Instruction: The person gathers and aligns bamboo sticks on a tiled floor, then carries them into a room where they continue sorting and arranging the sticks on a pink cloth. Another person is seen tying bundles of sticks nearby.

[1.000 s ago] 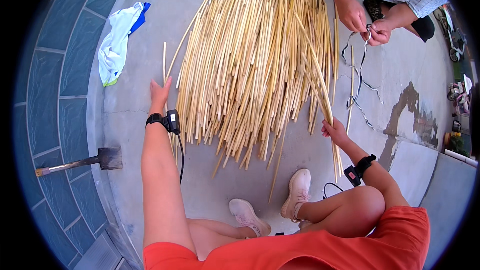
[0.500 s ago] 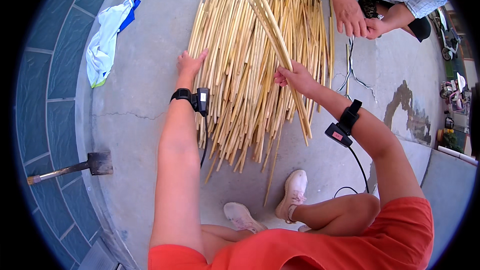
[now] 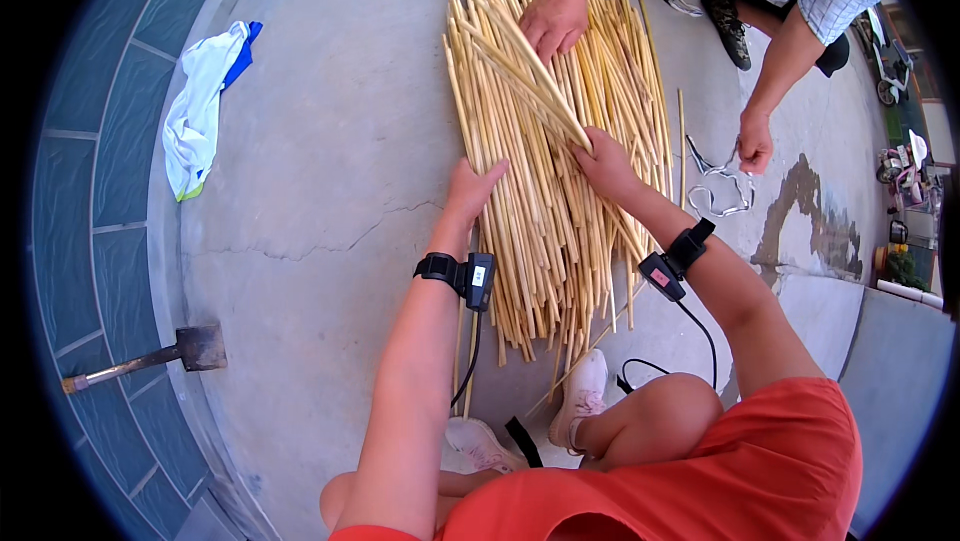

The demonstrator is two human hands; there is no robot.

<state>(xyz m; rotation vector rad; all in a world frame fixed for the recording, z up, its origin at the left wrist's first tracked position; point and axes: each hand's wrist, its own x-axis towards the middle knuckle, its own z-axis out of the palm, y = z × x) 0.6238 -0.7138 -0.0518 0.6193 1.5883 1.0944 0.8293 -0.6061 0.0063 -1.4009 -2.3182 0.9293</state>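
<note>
Pale, smooth, slender bamboo sticks (image 3: 545,171) heaped lengthwise on rough grey concrete (image 3: 320,241), left hand (image 3: 470,191) flat with fingers together against the heap's left edge, right hand (image 3: 600,163) gripping a slanting stick bunch (image 3: 510,51), crumpled white cloth (image 3: 205,106) far left, metal-bladed shovel (image 3: 150,359) near left

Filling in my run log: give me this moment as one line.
left hand: flat against stick pile edge | right hand: gripping a few sticks | other person's hand: on pile
</note>
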